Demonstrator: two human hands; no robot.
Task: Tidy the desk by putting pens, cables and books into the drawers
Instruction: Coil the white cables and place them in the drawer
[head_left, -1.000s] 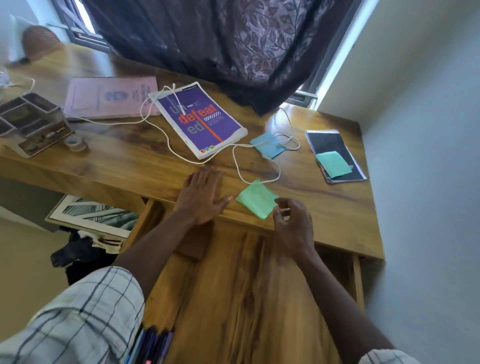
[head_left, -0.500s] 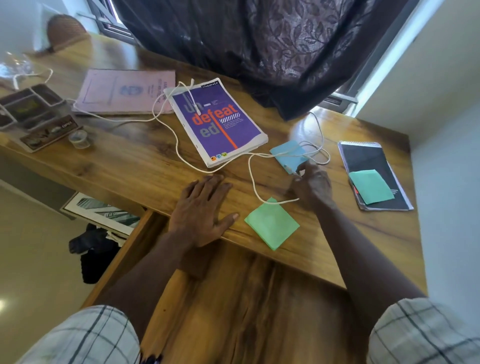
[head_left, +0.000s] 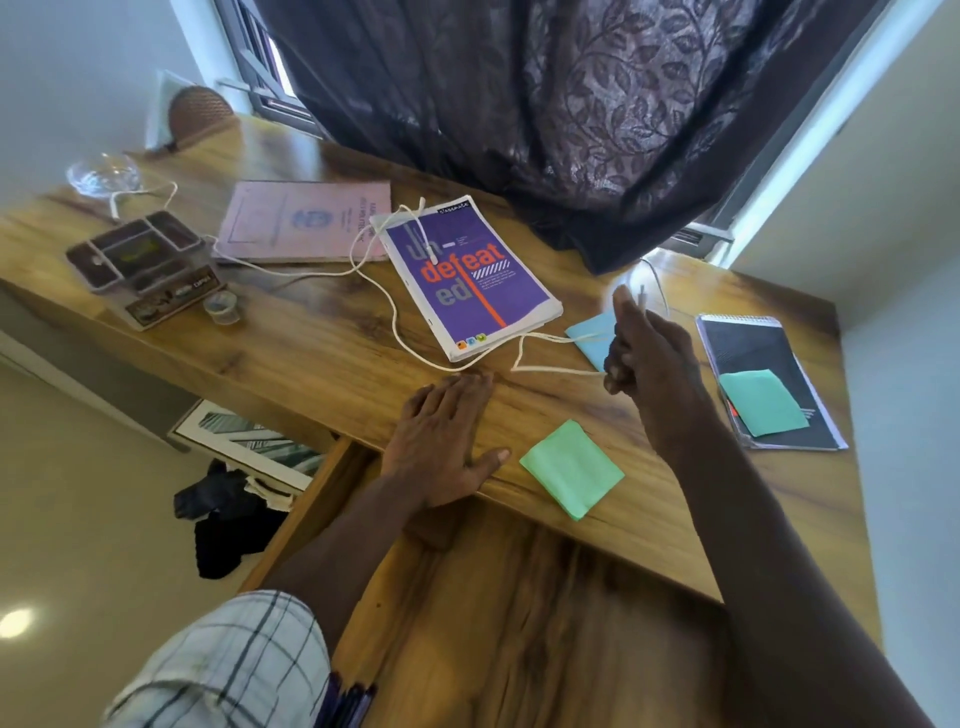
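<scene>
A long white cable (head_left: 387, 301) snakes across the wooden desk (head_left: 322, 358), over a purple book (head_left: 470, 278) and past a pink book (head_left: 306, 221). My right hand (head_left: 641, 348) is raised above the desk and grips the cable's right end, its plug sticking up by my thumb. My left hand (head_left: 441, 441) rests flat on the desk's front edge, fingers straight. Below it an open wooden drawer (head_left: 467, 623) extends towards me, with pens (head_left: 345, 704) at its near end. A black spiral notebook (head_left: 769, 374) lies at the right.
Green sticky pads lie near the front edge (head_left: 571, 467) and on the black notebook (head_left: 761, 402); a blue one (head_left: 589, 335) sits under the cable. A compartment tray (head_left: 143, 265), a small cup (head_left: 222, 306) and a glass bowl (head_left: 104, 174) stand at the left. A dark curtain (head_left: 571, 104) hangs behind.
My right hand reached from the front edge to the cable by the blue pad, took hold of it and lifted its end off the desk. My left hand stayed flat.
</scene>
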